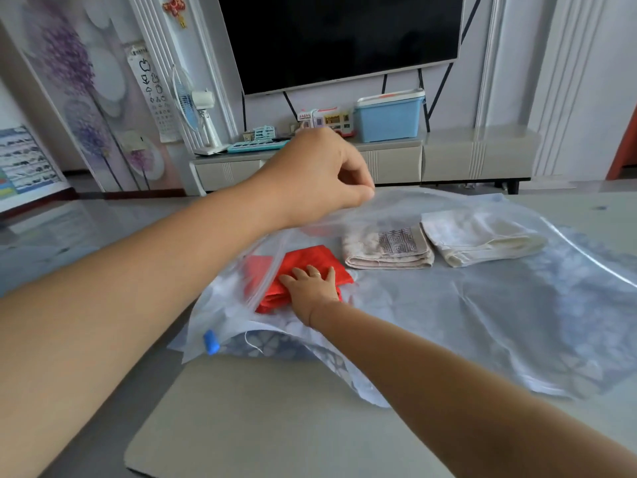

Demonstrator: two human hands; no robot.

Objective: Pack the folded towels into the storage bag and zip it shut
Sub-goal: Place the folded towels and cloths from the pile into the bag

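Observation:
A large clear plastic storage bag lies spread over the table. My left hand pinches the bag's upper flap and holds it lifted. My right hand reaches into the opening and rests flat on a folded red towel inside the mouth. Deeper in the bag lie a beige towel with a dark patterned patch and a cream towel, both folded. A blue zip slider sits at the near left end of the opening. A blue floral cloth lies under the bag's edge.
A grey mat lies on the table in front of the bag. Beyond the table stand a TV cabinet with a blue lidded box, toys and a small white fan, below a wall-mounted TV.

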